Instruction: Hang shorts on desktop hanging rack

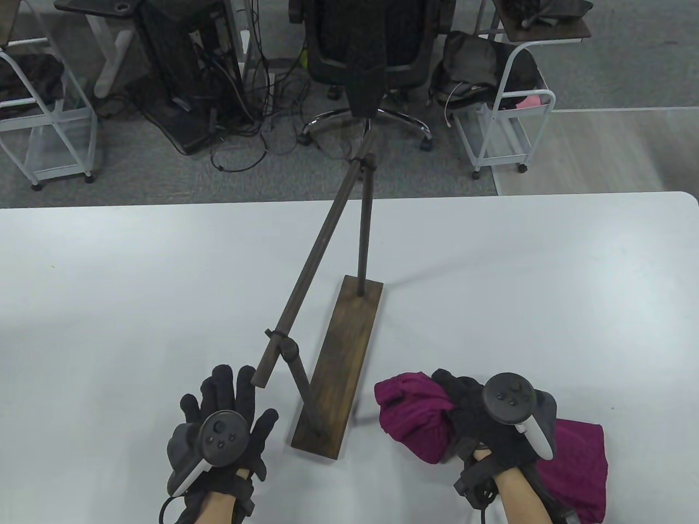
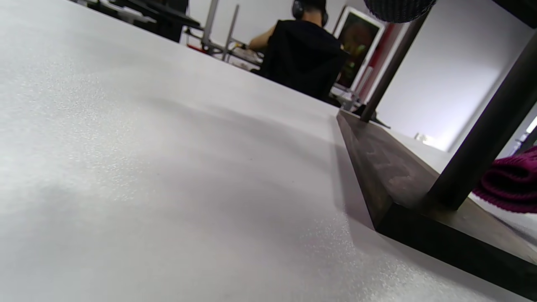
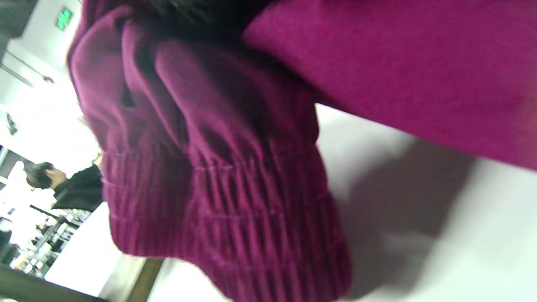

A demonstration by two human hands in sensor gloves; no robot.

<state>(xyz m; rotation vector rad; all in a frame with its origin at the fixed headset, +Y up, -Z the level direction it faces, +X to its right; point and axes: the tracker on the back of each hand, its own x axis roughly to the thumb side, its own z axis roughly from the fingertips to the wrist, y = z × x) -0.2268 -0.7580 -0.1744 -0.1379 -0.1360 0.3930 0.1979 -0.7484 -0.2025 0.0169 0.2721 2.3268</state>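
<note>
The dark wooden hanging rack stands mid-table: a long base board (image 1: 339,363), two uprights and a top rail (image 1: 317,256) running from front left to the back. My right hand (image 1: 464,404) grips the bunched magenta shorts (image 1: 415,417) just right of the base's near end, lifted a little off the table; their ribbed waistband fills the right wrist view (image 3: 235,201). My left hand (image 1: 229,398) lies flat with fingers spread on the table, left of the base's near end, below the rail's front tip. The left wrist view shows the base (image 2: 390,167) and a bit of the shorts (image 2: 509,184).
The white table (image 1: 136,305) spreads wide on both sides of the rack. Beyond its far edge stand an office chair (image 1: 377,49), wire carts (image 1: 502,120) and cables on the floor. A person in black sits in the background of the left wrist view (image 2: 304,50).
</note>
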